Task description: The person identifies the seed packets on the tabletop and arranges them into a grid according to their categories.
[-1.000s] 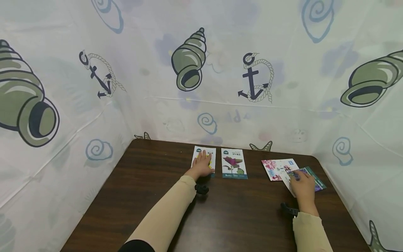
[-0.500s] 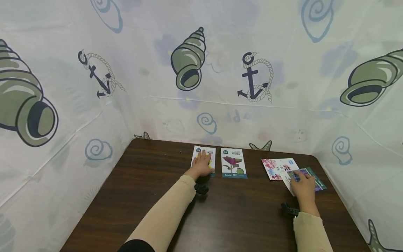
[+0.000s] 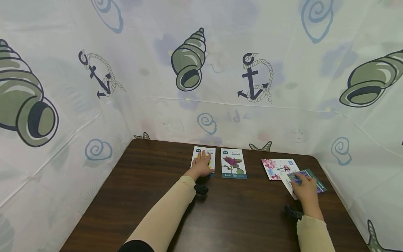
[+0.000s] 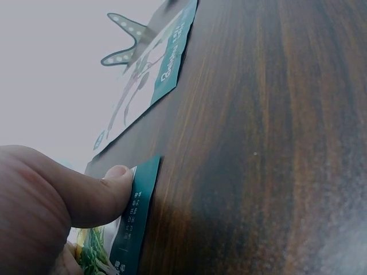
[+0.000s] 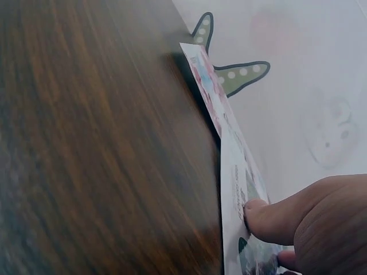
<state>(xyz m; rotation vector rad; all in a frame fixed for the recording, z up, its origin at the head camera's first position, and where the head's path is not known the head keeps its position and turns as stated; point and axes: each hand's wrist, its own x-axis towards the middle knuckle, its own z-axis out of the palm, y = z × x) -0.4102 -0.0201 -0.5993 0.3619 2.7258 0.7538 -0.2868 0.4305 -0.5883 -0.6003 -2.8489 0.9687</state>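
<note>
My left hand (image 3: 201, 165) lies with fingers spread over a yellow-flower seed packet (image 4: 122, 246), covering much of its picture. In the left wrist view the thumb presses near the packet's dark green bottom band. A dark-pink-flower seed packet (image 3: 233, 164) lies just right of it. Over at the table's right side, my right hand (image 3: 304, 189) holds a purple-flower seed packet (image 3: 319, 183) by thumb and fingers. Its thumb rests on the printed face in the right wrist view. This packet overlaps a pink-blossom seed packet (image 3: 274, 168) and is turned askew.
A dark wood-grain table (image 3: 239, 213) carries all the packets, which lie towards its far edge. Pale cloth walls (image 3: 220, 105) printed with shells and anchors rise close behind and at both sides. Each wrist wears a black strap device (image 3: 201, 189).
My right hand has shifted slightly right and towards me, and the white end of the purple-flower packet has moved a little nearer. The left hand and its packet have stayed put.
</note>
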